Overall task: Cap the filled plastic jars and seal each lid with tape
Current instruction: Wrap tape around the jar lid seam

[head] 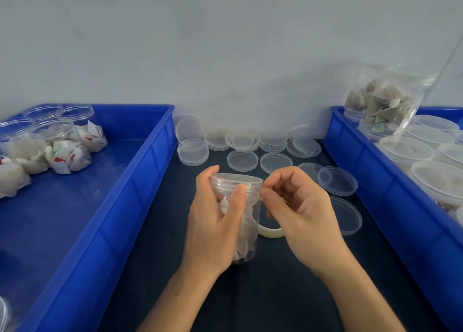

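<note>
A: Fingers first. Left hand [213, 221] is wrapped round a clear jar [246, 234], thumb [236, 201] laid across the near wall, tip just under the lid band, the other fingers curled behind the far side with the index tip showing at the rim. A full, firm hold.

B: And the right?

A: Right hand [303, 216] sits just right of the jar, fingers curled in narrow, thumb and forefinger tips pinched together against the edge of the lid [236, 180]. Cannot tell whether tape is between them; nothing readable there.

B: Jar's attitude?

A: Upright on the dark mat [263, 294], long axis vertical, lid end up, base down between the two wrists. Lid is on. Pale teabags show through the wall beside the left thumb.

B: Tape?

A: A cream-coloured roll [271, 231] lies on the mat just behind the jar, under the right fingers, partly hidden by them.

B: Surroundings?

A: Loose lids [242, 160] spread beyond the fingertips, more to the right of the right hand. Blue bin [120, 181] well left of the left hand with open filled jars [53, 133]; another blue bin [375, 181] right of the right hand holds capped ones [406, 150].
</note>
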{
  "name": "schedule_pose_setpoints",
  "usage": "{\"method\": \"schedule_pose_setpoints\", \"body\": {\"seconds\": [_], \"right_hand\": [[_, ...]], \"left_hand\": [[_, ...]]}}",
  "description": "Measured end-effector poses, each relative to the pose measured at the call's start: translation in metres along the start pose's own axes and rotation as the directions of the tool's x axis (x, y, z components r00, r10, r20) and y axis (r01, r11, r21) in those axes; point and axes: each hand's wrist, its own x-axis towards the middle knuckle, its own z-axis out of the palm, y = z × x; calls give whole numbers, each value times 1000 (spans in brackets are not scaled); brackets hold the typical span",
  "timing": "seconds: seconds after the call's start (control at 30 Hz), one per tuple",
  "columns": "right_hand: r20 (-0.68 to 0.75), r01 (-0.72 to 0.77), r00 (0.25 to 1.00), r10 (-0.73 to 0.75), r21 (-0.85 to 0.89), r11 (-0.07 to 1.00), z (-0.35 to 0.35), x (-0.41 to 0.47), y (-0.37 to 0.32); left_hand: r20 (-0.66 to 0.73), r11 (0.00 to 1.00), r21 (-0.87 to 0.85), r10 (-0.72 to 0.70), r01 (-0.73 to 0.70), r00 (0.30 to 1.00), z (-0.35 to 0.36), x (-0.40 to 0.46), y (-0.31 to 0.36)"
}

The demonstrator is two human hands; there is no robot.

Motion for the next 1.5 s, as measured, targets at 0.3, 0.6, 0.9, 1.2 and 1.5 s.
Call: {"method": "schedule_pose_setpoints", "body": {"seconds": [0.3,0.6,0.9,1.2,1.5], "right_hand": [[4,-20,1000,20,-12,1000,2,0,4],[-16,-117,993,119,98,988,-4,1,3],[16,23,1000,-21,-125,992,4,-3,4],[-10,45,999,-48,-205,978,3,-1,8],[141,439,880,-453,-604,665,-11,4,14]], "left_hand": [[29,999,-47,-20,22,999,-3,3,-1],[5,993,-102,-52,52,999,-3,3,3],[12,993,-105,-55,56,998,-4,3,4],[36,995,-95,-40,43,999,-5,3,6],[75,990,-60,-124,128,989,-10,5,11]]}}
